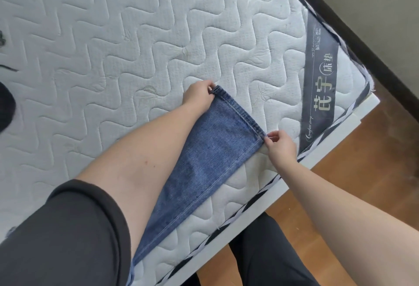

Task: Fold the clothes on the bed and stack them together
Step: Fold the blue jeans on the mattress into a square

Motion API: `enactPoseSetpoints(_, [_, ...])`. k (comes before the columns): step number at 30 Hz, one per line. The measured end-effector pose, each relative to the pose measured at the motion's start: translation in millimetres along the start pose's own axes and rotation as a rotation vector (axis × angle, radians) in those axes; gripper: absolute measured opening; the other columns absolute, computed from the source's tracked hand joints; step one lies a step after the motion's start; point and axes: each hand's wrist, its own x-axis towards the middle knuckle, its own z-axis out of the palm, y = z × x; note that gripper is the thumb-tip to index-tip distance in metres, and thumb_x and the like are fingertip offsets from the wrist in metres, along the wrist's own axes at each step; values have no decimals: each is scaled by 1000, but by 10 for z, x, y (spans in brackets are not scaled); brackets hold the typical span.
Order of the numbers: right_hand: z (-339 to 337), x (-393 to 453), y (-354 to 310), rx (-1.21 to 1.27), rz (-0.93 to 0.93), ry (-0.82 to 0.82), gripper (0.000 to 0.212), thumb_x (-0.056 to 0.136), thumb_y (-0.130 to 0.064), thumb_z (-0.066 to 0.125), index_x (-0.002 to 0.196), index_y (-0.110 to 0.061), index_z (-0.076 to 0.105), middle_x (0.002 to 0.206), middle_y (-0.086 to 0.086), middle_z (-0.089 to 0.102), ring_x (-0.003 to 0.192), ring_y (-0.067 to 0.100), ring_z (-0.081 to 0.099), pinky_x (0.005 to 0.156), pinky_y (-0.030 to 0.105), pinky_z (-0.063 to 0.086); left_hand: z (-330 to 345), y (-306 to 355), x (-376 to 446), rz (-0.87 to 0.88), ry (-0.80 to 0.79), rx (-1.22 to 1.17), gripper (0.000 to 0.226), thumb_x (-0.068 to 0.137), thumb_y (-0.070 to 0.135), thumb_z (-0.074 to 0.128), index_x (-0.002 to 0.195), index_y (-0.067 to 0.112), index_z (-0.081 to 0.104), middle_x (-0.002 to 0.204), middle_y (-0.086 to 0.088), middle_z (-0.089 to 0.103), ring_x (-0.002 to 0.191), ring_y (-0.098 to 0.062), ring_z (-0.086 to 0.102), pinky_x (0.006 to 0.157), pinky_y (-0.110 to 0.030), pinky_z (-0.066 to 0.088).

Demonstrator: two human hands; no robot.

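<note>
A pair of blue jeans [210, 156] lies stretched along the near edge of the white quilted mattress [136, 36], its leg hem pointing away from me. My left hand [199, 97] pinches the far corner of the hem. My right hand [280, 147] pinches the near corner of the same hem, close to the mattress edge. The hem runs taut between the two hands. My left forearm covers part of the jeans, and the waist end is hidden below it.
A dark garment [5, 106] shows at the left edge of the mattress. A grey label band [322, 77] crosses the mattress corner at right. Beyond the white bed frame [328, 152] lies wooden floor [362, 183]. My dark trousers [272, 251] stand beside the bed.
</note>
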Motion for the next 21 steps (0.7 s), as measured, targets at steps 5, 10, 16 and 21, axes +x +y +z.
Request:
enactPoseSetpoints(5, [71, -323, -88, 4, -11, 136, 30, 93, -29, 57, 121, -20, 53, 108, 0, 57, 87, 20, 57, 73, 33, 42, -179, -152, -209, 28, 71, -17, 33, 93, 23, 59, 126, 20, 58, 122, -5, 59, 109, -24, 57, 96, -35, 45])
enactPoseSetpoints(10, [515, -844, -141, 31, -164, -40, 31, 93, -22, 56, 124, -17, 55, 108, -1, 57, 96, 20, 58, 82, 32, 44, -412, -760, -941, -12, 92, -126, 28, 94, 13, 55, 121, 15, 62, 113, -7, 61, 100, -21, 59, 85, -26, 42])
enactPoseSetpoints(16, [1200, -1507, -322, -109, -328, -358, 32, 94, -19, 54, 125, -21, 61, 121, 0, 63, 110, 19, 58, 98, 33, 44, -517, -1978, -2195, -265, 77, -97, 29, 94, 12, 54, 122, 15, 63, 116, -6, 62, 105, -22, 59, 85, -24, 40])
enactPoseSetpoints(21, [1725, -2003, -480, -208, -424, -613, 37, 97, -15, 49, 131, -23, 59, 127, -3, 62, 114, 14, 59, 89, 22, 42, -541, -2869, -3053, -389, 37, 71, 41, 90, 21, 63, 131, 16, 59, 127, -10, 60, 116, -31, 56, 97, -40, 45])
